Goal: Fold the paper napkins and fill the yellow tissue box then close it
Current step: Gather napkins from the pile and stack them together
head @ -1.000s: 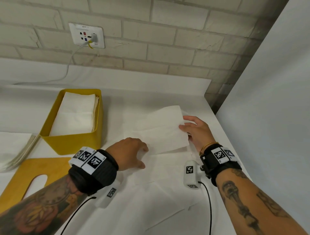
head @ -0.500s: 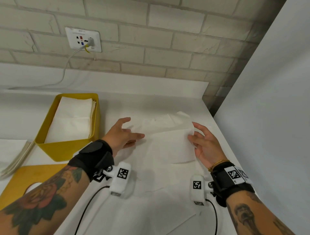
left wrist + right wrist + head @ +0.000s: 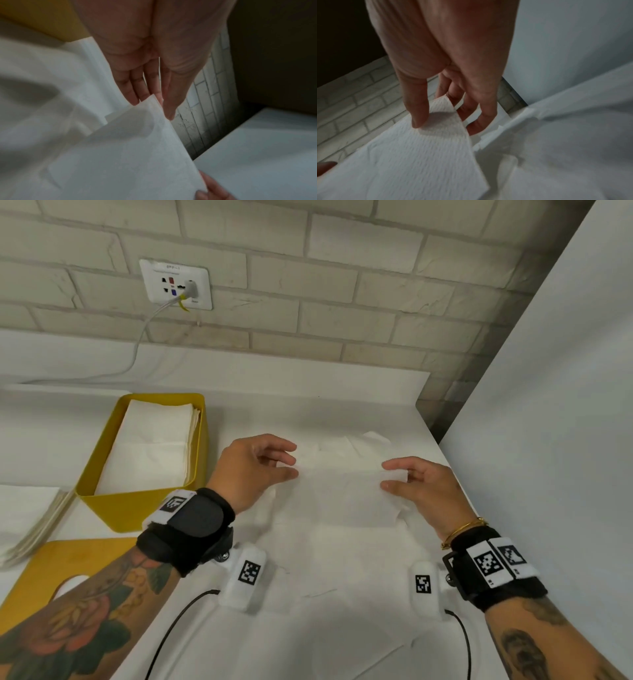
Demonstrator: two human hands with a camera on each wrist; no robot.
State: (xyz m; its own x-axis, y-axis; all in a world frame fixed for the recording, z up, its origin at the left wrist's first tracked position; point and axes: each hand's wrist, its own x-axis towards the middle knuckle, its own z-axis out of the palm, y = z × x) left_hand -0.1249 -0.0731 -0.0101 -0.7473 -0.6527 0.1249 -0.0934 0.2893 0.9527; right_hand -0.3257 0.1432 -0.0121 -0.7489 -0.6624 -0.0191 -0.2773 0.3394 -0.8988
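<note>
From the head view, the left hand (image 3: 251, 465) and the right hand (image 3: 423, 486) each pinch one far corner of a white napkin (image 3: 342, 494), thumb below and fingers above, with the sheet stretched between them just over more loose napkins spread on the white counter (image 3: 308, 419). To the left stands the yellow box (image 3: 102, 501), open, with a stack of folded napkins (image 3: 150, 446) inside it. Its yellow lid (image 3: 44, 563) lies flat on the counter nearer the person, beside another pile of napkins (image 3: 24, 515) at the left edge. Behind runs a pale brick wall (image 3: 342, 285) with a socket (image 3: 176, 284) and a plugged-in cable; a plain white panel (image 3: 555, 405) closes off the right side.

In the left wrist view, the fingers (image 3: 137, 89) lie close together and nearly straight, the napkin's corner (image 3: 152, 100) tucked against their tips with the thumb alongside. The picture is blurred.

In the right wrist view, the thumb (image 3: 418, 105) presses down on the napkin's textured corner (image 3: 443, 106), and the curled fingers (image 3: 477, 117) sit beneath it, a narrow pinch.
</note>
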